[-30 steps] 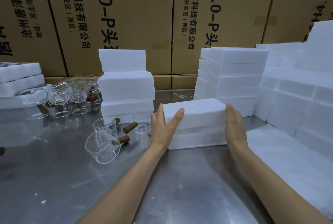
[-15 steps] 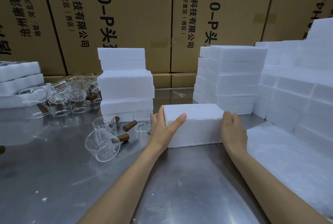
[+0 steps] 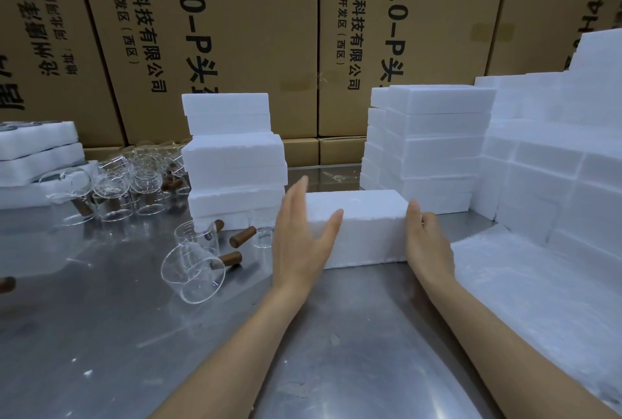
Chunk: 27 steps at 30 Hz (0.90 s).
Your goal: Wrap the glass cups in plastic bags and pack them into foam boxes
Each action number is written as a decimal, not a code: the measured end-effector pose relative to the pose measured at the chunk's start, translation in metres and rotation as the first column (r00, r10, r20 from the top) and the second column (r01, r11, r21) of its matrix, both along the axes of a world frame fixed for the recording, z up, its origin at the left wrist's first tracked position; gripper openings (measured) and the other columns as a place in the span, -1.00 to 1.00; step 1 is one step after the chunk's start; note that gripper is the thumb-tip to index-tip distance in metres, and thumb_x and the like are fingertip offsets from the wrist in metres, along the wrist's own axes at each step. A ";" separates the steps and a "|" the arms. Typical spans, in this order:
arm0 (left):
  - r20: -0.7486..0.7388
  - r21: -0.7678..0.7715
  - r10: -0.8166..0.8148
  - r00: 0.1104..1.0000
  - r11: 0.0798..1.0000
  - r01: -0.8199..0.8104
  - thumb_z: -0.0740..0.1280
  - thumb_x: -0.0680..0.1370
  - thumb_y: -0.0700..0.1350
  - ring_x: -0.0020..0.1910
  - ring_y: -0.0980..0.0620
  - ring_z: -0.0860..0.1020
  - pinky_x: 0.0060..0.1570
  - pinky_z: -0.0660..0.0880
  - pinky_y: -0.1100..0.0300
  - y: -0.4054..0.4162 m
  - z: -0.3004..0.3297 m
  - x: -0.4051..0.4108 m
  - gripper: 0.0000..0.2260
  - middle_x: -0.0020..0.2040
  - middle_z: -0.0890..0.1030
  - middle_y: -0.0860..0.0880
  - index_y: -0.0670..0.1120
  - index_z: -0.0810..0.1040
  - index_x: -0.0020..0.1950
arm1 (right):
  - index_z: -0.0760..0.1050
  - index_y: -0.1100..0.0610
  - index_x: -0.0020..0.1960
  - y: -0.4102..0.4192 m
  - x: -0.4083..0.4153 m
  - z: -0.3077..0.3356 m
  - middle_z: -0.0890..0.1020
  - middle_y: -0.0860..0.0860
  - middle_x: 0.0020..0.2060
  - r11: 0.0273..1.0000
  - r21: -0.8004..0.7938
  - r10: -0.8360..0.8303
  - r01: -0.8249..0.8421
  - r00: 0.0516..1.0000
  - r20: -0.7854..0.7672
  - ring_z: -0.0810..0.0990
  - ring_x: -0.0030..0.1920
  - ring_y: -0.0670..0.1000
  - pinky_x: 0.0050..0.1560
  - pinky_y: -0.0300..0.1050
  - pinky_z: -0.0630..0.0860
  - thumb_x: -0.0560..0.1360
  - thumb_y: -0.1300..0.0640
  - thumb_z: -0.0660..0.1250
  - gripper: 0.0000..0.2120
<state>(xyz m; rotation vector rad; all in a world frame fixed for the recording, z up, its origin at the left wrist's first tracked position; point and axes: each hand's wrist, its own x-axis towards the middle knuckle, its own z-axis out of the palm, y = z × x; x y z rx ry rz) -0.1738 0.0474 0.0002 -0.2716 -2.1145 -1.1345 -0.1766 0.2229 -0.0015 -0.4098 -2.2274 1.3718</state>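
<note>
**Foam box set down between two hands on the steel table**

Foam box (image 3: 356, 226) was seen lying flat on the steel table (image 3: 134, 334), toward the middle of the far half, its long axis running left to right, roughly parallel with the near edge. No lid gap could be made out from this view, so the box was judged to be closed, though what it held could not be told.

The left hand (image 3: 299, 243) was held at the box's left end with fingers straight and spread, the thumb lying across the front upper edge; nothing was gripped. Whether the palm touched the foam could not be told. The right hand (image 3: 425, 240) was placed against the right end with fingers relaxed, and no clamp on the foam was seen.

The box therefore lay directly between the hands, each hand being equally near to its own end. Any lift was judged to call for both ends to be pressed inward along that long axis.

Glass cups (image 3: 193, 263) with wooden handles were lying on their sides just left of the left hand, more of them being crowded toward the far left edge. A stack of foam boxes (image 3: 235, 162) stood behind them, and further foam stacks (image 3: 430, 142) were ranged along the right edge. No plastic bags could be identified.
</note>
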 end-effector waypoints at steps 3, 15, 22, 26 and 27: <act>-0.323 -0.492 0.003 0.946 0.854 -0.171 0.40 0.47 0.15 0.41 -0.09 0.38 0.38 0.26 -0.08 0.010 0.003 0.003 -0.41 0.39 0.46 -0.07 -0.07 0.41 0.43 | 0.37 0.09 0.02 -0.001 -0.001 -0.001 0.49 -0.02 -0.14 1.000 -0.016 -0.003 0.003 1.000 -0.001 0.44 -0.05 0.09 -0.05 -0.01 0.29 0.54 -0.32 -0.14 -0.46; -0.029 -0.689 0.197 0.980 0.706 -0.162 0.38 0.51 0.04 0.38 -0.02 0.32 0.44 -0.01 0.03 0.033 0.013 -0.073 -0.50 0.39 0.39 0.01 0.02 0.31 0.39 | 0.33 0.19 0.30 -0.010 -0.009 -0.005 0.33 0.09 0.30 0.994 -0.057 -0.103 0.093 0.975 -0.197 0.31 0.28 0.05 0.05 -0.16 0.16 0.62 -0.05 0.03 -0.60; 0.002 -0.722 0.256 0.967 0.669 -0.176 0.40 0.51 -0.05 0.29 -0.09 0.40 0.43 0.11 0.00 0.038 0.019 -0.134 -0.55 0.28 0.47 -0.06 -0.04 0.32 0.33 | 0.33 0.16 0.29 -0.012 -0.015 -0.010 0.35 0.06 0.29 0.997 -0.042 -0.068 0.062 0.984 -0.164 0.30 0.29 0.03 0.11 -0.14 0.20 0.61 -0.05 0.04 -0.62; 0.000 -0.714 0.313 0.950 0.665 -0.219 0.39 0.53 -0.06 0.33 -0.09 0.36 0.44 0.07 -0.03 0.038 0.019 -0.160 -0.57 0.30 0.46 -0.06 -0.03 0.31 0.34 | 0.34 0.14 0.29 -0.014 -0.018 -0.011 0.36 0.05 0.27 0.997 0.037 -0.065 0.070 0.992 -0.110 0.33 0.28 0.05 0.18 -0.04 0.27 0.60 -0.07 0.03 -0.61; 0.011 -0.708 0.324 0.946 0.670 -0.221 0.38 0.53 -0.06 0.36 -0.09 0.33 0.45 0.04 -0.05 0.039 0.018 -0.165 -0.57 0.32 0.45 -0.05 -0.02 0.31 0.34 | 0.34 0.15 0.29 -0.015 -0.019 -0.012 0.37 0.06 0.26 0.996 0.054 -0.065 0.071 0.993 -0.100 0.33 0.27 0.06 0.18 -0.03 0.27 0.60 -0.07 0.03 -0.60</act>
